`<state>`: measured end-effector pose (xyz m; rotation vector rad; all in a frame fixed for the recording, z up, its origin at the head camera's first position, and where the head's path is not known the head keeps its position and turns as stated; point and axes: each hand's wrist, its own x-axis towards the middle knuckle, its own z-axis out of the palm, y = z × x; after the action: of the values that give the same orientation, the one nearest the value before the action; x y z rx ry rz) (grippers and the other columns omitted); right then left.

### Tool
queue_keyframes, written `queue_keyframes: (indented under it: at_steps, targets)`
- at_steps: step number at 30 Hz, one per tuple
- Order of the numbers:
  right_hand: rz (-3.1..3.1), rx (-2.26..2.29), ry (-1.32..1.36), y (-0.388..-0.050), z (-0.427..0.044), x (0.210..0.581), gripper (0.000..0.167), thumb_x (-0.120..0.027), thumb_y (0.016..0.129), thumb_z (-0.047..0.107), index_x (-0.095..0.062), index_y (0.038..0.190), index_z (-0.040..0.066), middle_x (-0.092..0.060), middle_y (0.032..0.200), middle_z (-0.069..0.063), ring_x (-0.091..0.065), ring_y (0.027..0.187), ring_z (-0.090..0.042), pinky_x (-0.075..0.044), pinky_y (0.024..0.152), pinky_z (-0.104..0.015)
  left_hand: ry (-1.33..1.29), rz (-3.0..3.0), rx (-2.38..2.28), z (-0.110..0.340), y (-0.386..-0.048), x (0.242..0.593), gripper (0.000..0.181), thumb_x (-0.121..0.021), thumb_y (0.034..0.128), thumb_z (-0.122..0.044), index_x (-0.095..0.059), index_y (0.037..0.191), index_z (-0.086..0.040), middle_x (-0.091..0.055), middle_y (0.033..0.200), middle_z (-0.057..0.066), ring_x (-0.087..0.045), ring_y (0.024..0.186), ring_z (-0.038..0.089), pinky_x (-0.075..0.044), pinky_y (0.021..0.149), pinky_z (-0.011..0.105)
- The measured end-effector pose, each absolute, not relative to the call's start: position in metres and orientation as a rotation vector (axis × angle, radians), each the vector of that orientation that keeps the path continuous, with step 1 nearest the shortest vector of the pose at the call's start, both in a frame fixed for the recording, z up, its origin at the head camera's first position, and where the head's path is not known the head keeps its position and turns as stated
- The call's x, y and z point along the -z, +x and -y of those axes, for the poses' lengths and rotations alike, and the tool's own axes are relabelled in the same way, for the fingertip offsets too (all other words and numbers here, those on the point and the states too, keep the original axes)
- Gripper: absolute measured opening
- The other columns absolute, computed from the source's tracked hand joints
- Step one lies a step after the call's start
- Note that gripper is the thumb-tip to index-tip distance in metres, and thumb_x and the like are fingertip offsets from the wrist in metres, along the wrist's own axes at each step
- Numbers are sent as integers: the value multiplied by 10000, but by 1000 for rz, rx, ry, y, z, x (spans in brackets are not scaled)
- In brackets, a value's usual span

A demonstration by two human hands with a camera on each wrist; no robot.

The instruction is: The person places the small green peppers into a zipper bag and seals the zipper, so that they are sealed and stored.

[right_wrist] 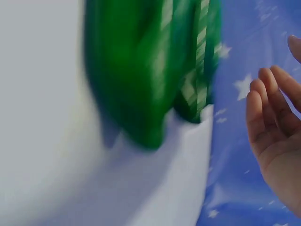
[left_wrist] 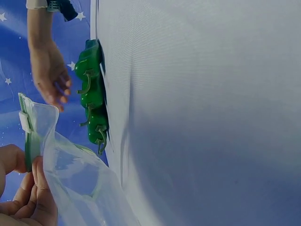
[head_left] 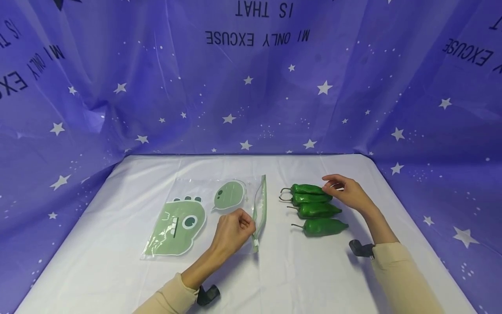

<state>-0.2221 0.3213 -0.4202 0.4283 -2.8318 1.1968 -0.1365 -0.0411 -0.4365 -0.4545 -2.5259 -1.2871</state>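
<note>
- A clear zip bag (head_left: 209, 222) lies flat on the left half of the table, between its middle and its left edge, printed with a green toothed creature and a smaller green shape; its green zip strip (head_left: 262, 198) faces the right edge.
- The left hand (head_left: 234, 230) pinches that strip between thumb and bent fingers, near the white slider (left_wrist: 24, 121).
- Four green peppers (head_left: 318, 210) lie in a row on the right half of the table, running from the far edge toward the near side, stems toward the left edge.
- The right hand (head_left: 345, 191) hovers by the tips of the farthest peppers, fingers loosely bent, thumb apart, holding nothing.
- Each wrist carries a black device (head_left: 360, 248) below a beige sleeve (head_left: 405, 274).
- The table (head_left: 313, 279) wears a white cloth with faint creases and soft shadows under the forearms; its two far corners look rounded, and its near edge is out of view.
- A purple-blue curtain (head_left: 196, 96) rises behind the far edge and beside the left and right edges, sprinkled with white stars and dots, its folds glossy, its black lettering upside down.
</note>
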Motion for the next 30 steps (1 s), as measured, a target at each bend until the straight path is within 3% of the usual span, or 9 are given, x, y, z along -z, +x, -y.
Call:
queue_keyframes:
  at_steps: [3,9,16,20,26,30]
  targets:
    - [2887,-1206,337,-228,-334,431,424,-635,917,318,-580,1243,52,-635,1077,-143,-596,999,-307,-487,825,-407,-453,2531,1283,41,-136,437,131,-666,726,-50,-599,673,-150,-564,567,-130,-518,515,-32,-458,505,166]
    - [2937,-1308,219,-239,-348,446,488,-641,913,318,-549,1275,5,-602,1151,-187,-573,1062,-341,-481,814,-351,-455,2535,1296,42,-136,438,129,-662,730,-55,-600,674,-153,-569,568,-130,-525,517,-33,-460,502,164]
    - [3028,-1259,195,-248,-350,454,498,-608,929,343,-554,1261,-24,-583,1217,-222,-537,1111,-386,-464,846,-391,-455,2545,1298,42,-136,437,129,-671,732,-62,-605,675,-158,-574,578,-131,-530,529,-30,-465,504,165]
    - [3058,-1205,179,-254,-348,457,482,-603,928,368,-594,1226,-11,-589,1209,-224,-533,1111,-375,-461,835,-389,-443,2553,1294,42,-136,438,135,-676,732,-66,-601,671,-161,-567,574,-137,-521,525,-32,-462,502,165]
    - [3059,-1175,186,-258,-342,459,452,-611,924,352,-626,1174,-24,-595,1184,-247,-502,1138,-417,-389,950,-527,-441,2542,1289,43,-136,439,140,-682,726,-62,-599,670,-159,-568,573,-135,-519,527,-35,-461,507,163]
    - [3059,-1219,174,-258,-341,461,429,-617,926,313,-620,1160,-46,-601,1155,-247,-515,1111,-399,-391,945,-507,-449,2539,1280,43,-136,440,146,-681,721,-57,-598,665,-164,-567,570,-141,-516,525,-42,-457,504,157]
